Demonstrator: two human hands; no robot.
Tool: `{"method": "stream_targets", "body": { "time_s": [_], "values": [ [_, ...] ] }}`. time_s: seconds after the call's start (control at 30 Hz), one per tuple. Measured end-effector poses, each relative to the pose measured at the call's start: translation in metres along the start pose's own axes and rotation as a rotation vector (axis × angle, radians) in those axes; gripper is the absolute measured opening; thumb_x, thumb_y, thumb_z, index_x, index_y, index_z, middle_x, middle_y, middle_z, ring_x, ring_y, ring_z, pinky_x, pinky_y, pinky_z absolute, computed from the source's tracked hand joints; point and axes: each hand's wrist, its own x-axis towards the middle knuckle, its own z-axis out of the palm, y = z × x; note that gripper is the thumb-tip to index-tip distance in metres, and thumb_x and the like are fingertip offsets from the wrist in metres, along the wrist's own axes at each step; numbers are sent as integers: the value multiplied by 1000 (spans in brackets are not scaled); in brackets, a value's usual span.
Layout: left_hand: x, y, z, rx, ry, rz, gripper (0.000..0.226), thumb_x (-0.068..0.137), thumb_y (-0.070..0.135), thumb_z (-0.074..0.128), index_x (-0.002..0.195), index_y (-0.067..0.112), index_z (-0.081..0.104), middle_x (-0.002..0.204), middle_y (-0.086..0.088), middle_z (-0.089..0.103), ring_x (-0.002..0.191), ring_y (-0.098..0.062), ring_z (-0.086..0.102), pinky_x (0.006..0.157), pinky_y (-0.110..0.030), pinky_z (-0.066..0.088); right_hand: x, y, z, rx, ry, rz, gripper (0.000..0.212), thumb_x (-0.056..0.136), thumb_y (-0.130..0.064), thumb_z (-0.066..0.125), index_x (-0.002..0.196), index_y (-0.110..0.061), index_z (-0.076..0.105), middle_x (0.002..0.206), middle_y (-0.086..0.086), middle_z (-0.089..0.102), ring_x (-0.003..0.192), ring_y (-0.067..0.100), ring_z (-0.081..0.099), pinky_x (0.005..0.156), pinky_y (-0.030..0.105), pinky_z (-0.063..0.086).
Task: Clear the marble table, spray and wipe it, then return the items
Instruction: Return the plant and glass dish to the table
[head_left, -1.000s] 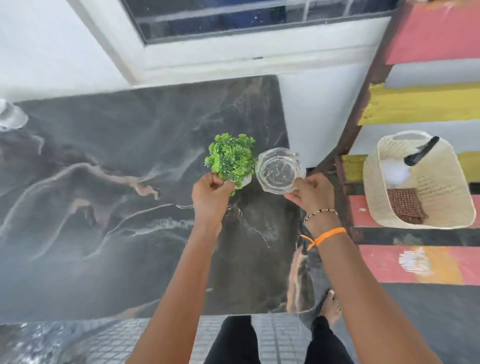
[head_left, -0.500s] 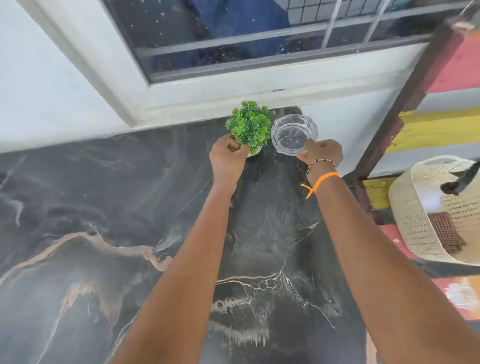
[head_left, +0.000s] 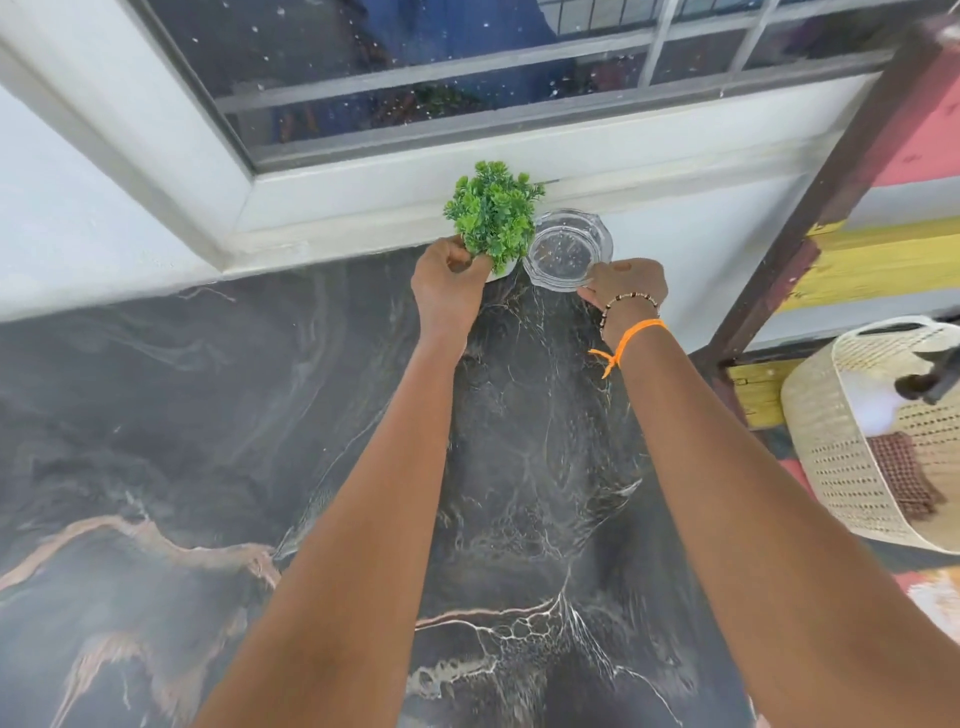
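Both arms reach across the dark marble table (head_left: 218, 467) to its far right corner by the wall. My left hand (head_left: 449, 283) grips the white pot of a small green artificial plant (head_left: 493, 213); the pot is mostly hidden by the fingers. My right hand (head_left: 623, 286) holds the near rim of a clear glass ashtray (head_left: 566, 249) right beside the plant. Both items are at the table's back edge; whether they rest on the marble or hover just above it I cannot tell.
A white wall and window sill (head_left: 415, 208) run behind the table. To the right stands a painted wooden shelf (head_left: 852, 260) with a cream woven basket (head_left: 831, 467) holding a spray bottle (head_left: 930, 384) and a brown cloth (head_left: 901, 478).
Both hands carried the plant and the ashtray from the table's right middle to its far corner by the wall. My view moved forward over the table.
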Motion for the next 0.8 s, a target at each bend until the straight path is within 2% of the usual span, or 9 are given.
{"method": "stream_targets", "body": {
  "time_s": [0.07,0.13,0.2,0.27,0.33,0.43,0.57,0.7,0.8],
  "values": [
    [-4,-2,-1,-17,-26,-44,17,77,15,61,64,20,52,99,-9,67,84,-13,59,82,-30,45,0,-1,-5,-14,-64,-48,15,84,-10,63,91,3,63,105,25,66,69,27,63,84,45,56],
    [-7,-7,-4,-119,-71,-86,8,75,18,60,82,21,58,103,-2,63,91,-14,57,91,-32,48,1,-1,-8,-133,-150,-105,53,78,-20,72,122,-4,49,126,19,53,74,24,62,86,42,55],
    [-7,-12,-7,-130,-153,-75,38,78,13,63,114,18,52,121,-2,56,106,-12,51,92,-26,43,-1,-2,-8,-329,-201,-232,76,70,-26,78,132,-9,38,133,15,39,92,26,60,92,41,52],
    [-6,-13,-6,19,-204,16,67,77,8,68,135,16,36,137,0,46,119,-12,43,95,-23,36,-3,-1,-7,-490,-212,-347,81,68,-26,80,133,-7,36,133,15,32,101,26,53,95,33,47],
    [-1,-13,-2,154,-170,105,76,72,12,76,137,16,36,135,0,50,118,-12,44,96,-24,37,-3,-2,-5,-545,-194,-402,79,67,-22,80,131,-7,37,132,16,31,106,27,52,94,30,44],
    [8,-13,4,266,-73,173,49,71,9,74,115,12,55,114,-3,63,110,-27,54,90,-37,47,-2,-2,-5,-552,-189,-425,79,66,-21,80,132,-8,38,132,17,33,104,27,49,94,26,40],
    [20,-17,6,325,-60,210,32,75,-1,58,105,9,57,105,-6,67,106,-35,54,86,-46,49,-1,-3,-5,-552,-176,-450,77,65,-23,81,130,-11,41,132,14,38,73,8,39,86,22,37],
    [23,-21,7,325,-67,235,38,76,0,58,112,10,58,110,-5,67,110,-33,53,89,-46,48,-3,-5,-3,-514,-163,-440,79,68,-20,80,133,-10,37,133,15,33,103,21,50,93,24,38],
    [18,-22,6,294,-75,253,48,75,6,65,122,14,56,119,-3,64,117,-30,50,99,-45,43,-7,-5,-2,-526,-155,-443,79,68,-22,79,133,-8,36,132,17,33,98,21,45,94,24,37]
  ]
}}
